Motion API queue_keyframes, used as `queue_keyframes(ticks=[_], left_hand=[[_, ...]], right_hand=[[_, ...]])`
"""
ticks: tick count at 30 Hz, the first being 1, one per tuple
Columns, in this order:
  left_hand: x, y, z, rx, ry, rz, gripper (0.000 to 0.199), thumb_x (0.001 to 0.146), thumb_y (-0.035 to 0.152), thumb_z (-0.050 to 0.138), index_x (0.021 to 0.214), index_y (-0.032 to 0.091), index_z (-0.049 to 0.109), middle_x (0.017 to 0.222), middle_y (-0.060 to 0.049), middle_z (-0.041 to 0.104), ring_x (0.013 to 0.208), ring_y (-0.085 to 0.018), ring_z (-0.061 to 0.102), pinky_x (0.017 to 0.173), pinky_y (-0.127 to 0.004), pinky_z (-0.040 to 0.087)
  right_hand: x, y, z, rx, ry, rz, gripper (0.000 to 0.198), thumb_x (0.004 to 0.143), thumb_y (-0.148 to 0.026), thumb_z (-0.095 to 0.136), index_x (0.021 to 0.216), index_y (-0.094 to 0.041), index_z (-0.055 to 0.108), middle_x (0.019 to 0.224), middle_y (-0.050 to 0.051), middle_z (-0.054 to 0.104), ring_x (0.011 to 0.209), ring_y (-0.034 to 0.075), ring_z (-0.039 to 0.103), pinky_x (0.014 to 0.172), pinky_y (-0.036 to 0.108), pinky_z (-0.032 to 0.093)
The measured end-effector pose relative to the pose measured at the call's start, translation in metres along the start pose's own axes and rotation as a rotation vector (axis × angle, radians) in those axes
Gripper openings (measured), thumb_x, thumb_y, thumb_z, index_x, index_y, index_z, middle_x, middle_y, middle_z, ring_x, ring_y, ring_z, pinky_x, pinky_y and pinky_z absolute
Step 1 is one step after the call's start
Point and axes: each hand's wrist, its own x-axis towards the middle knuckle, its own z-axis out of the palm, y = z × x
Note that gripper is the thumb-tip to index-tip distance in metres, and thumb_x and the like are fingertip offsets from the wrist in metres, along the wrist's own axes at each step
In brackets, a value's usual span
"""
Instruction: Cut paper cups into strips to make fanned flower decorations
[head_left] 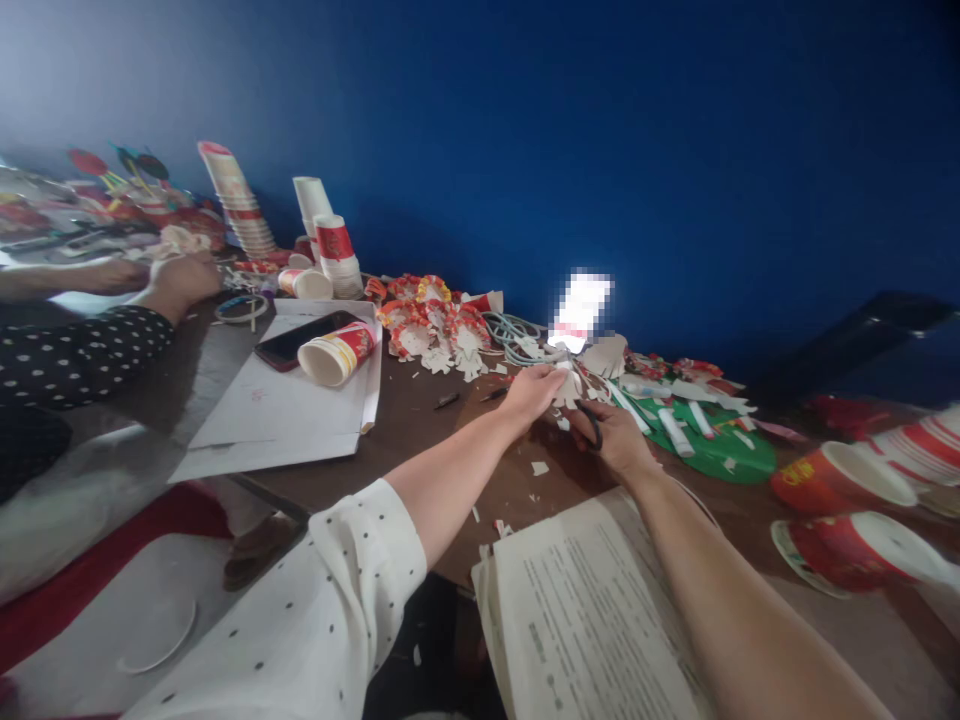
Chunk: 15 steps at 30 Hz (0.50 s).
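Visibly, left grip pinches one cutout, right grip clasps one pair of scissors.

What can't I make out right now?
All head view:
Black looped tool in the right hand: working end hidden by the hand and white paper cutout.
Bright white rectangle: contents pixelated.
Cream printed pages: wording too small; bottom cut by picture edge.
Pale item by co-worker's hand: blurred.
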Motion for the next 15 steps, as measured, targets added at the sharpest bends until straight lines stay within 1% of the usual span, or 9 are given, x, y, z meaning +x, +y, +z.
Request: queue_keyframes(ticks=[4, 11, 15], left_hand=[[-0.0011, 0.0005, 0.0012, 0.121, 0.024, 0.036, 0.029, 0.081, 0.039, 0.061, 0.062, 0.018, 0.055, 0.053, 0.003, 0.048, 0.052, -0.01, 0.042, 0.057, -0.025, 0.033], [-0.0016, 0.0008, 0.0022, 0.116, 0.015, 0.005, 0.027, 0.082, 0.04, 0.06, 0.066, 0.018, 0.062, 0.057, 0.0, 0.056, 0.059, -0.013, 0.05, 0.066, -0.027, 0.04], [0.0007, -0.0013, 0.0019, 0.111, 0.021, 0.008, 0.027, 0.081, 0.04, 0.061, 0.066, 0.018, 0.06, 0.055, 0.001, 0.054, 0.056, -0.013, 0.048, 0.063, -0.027, 0.039]], right_hand=[[0.0012, 0.0011, -0.0003, -0.033, -0.007, -0.001, 0.047, 0.076, -0.057, 0.067, 0.05, -0.02, 0.053, 0.043, -0.001, 0.051, 0.045, 0.013, 0.043, 0.049, 0.028, 0.033], [0.0013, 0.0025, 0.0007, -0.043, 0.003, -0.005, 0.046, 0.077, -0.056, 0.065, 0.05, -0.021, 0.054, 0.043, 0.0, 0.051, 0.044, 0.013, 0.043, 0.049, 0.029, 0.032], [0.0012, 0.0019, 0.0004, -0.032, 0.003, 0.009, 0.043, 0.075, -0.054, 0.067, 0.051, -0.02, 0.055, 0.044, -0.001, 0.051, 0.044, 0.013, 0.043, 0.049, 0.029, 0.032]])
